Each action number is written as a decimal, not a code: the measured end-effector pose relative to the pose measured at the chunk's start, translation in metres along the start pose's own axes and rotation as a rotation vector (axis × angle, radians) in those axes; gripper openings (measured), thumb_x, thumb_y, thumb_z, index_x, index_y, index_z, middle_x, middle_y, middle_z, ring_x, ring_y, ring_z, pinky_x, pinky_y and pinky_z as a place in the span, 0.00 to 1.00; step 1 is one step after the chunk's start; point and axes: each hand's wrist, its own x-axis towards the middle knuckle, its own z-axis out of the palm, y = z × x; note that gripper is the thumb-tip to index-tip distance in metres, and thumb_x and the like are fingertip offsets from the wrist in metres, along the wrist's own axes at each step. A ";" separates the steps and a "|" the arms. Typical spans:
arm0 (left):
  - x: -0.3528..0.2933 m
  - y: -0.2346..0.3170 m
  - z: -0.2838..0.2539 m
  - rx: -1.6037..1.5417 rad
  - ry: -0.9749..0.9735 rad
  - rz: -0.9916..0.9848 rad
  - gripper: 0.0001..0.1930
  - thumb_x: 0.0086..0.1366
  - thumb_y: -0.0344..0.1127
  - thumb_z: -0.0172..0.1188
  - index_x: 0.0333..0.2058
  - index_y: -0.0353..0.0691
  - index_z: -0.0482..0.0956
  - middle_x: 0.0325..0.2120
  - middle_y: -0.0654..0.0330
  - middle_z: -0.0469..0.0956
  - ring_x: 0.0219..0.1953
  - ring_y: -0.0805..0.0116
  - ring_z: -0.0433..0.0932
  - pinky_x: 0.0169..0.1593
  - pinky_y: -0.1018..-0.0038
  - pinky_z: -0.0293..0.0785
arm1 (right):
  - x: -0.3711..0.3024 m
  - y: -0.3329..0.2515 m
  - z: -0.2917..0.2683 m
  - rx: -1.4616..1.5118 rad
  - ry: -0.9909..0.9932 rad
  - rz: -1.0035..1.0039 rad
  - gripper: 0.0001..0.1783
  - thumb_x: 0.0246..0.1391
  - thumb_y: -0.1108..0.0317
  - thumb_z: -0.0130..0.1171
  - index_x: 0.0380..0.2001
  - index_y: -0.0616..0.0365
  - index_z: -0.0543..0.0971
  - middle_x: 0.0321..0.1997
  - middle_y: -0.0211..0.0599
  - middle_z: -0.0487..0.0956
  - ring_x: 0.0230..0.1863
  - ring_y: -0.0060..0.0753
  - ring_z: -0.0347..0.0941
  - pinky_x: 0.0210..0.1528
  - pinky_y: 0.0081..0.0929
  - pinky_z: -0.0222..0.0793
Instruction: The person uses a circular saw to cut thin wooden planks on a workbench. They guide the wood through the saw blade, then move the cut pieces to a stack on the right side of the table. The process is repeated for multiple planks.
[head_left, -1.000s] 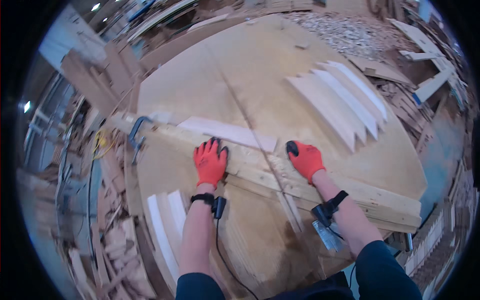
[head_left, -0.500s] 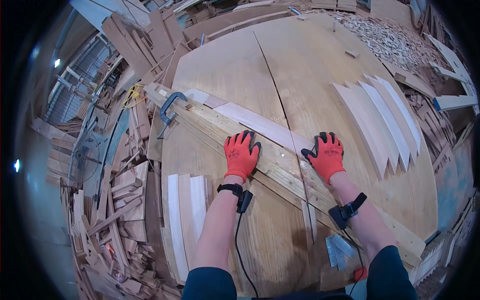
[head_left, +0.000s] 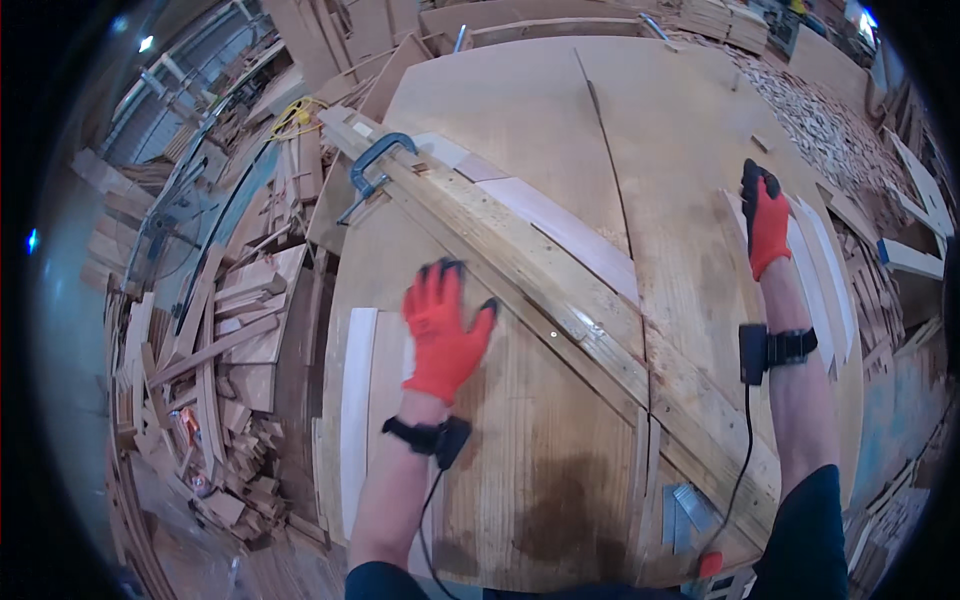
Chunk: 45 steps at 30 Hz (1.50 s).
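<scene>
"What is your right hand (head_left: 767, 215) doing?"

"It's at the far end of the pale boards (head_left: 824, 280), which lie side by side on the right of the tabletop (head_left: 500, 110). My fingers are curled there, but their undersides are hidden, so I can't tell whether I'm gripping a board or only resting on one."

"And your left hand (head_left: 443, 335)?"

"Spread wide, with nothing in it, over the inner side of the other boards (head_left: 372, 390), on the left. I can't tell whether it touches them."

"What's between your hands?"

"A long wooden beam (head_left: 500, 238), slanting across the tabletop. A clamp (head_left: 362, 168) sits near its far left end, and a pale strip (head_left: 560, 228) lies along its far side. Neither hand is on the beam."

"Are those boards hard to handle?"

"I'd judge not. They look narrow and thin, so probably light, and stiff along their length. The smooth faces might slide on each other. The tapered near ends on the right seem the likeliest place to chip."

"So where should one take hold?"

"Around the middle, thumb on one long edge and fingers on the other. The dark fingertips of my gloves (head_left: 450, 365) should help the grip."
</scene>
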 end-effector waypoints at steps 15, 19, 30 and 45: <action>-0.226 -0.115 -0.120 -0.128 -0.120 -0.883 0.42 0.63 0.45 0.67 0.69 0.34 0.60 0.64 0.41 0.69 0.63 0.49 0.72 0.64 0.62 0.69 | -0.094 -0.006 0.166 -1.128 -0.690 -0.343 0.37 0.50 0.54 0.68 0.60 0.59 0.70 0.54 0.50 0.78 0.56 0.53 0.76 0.57 0.45 0.74; -0.214 -0.113 -0.131 -0.144 -0.161 -0.901 0.40 0.63 0.48 0.67 0.68 0.34 0.63 0.60 0.40 0.73 0.63 0.48 0.72 0.65 0.62 0.67 | -0.087 -0.017 0.134 -1.287 -0.706 -0.267 0.38 0.49 0.55 0.69 0.59 0.62 0.69 0.54 0.51 0.77 0.56 0.53 0.76 0.55 0.44 0.76; -0.188 -0.104 -0.120 -0.028 0.006 -0.764 0.41 0.55 0.32 0.72 0.64 0.24 0.64 0.59 0.38 0.73 0.62 0.49 0.73 0.66 0.63 0.67 | -0.087 0.000 -0.005 -1.239 -0.445 -0.328 0.30 0.55 0.61 0.61 0.62 0.52 0.71 0.59 0.54 0.72 0.60 0.55 0.70 0.58 0.50 0.72; -0.122 -0.035 -0.145 -0.102 -0.331 -0.183 0.22 0.68 0.35 0.61 0.60 0.42 0.77 0.41 0.43 0.83 0.43 0.49 0.83 0.46 0.62 0.77 | -0.071 0.119 -0.383 -1.144 0.084 0.218 0.32 0.55 0.61 0.63 0.65 0.40 0.73 0.72 0.49 0.64 0.72 0.56 0.59 0.73 0.47 0.56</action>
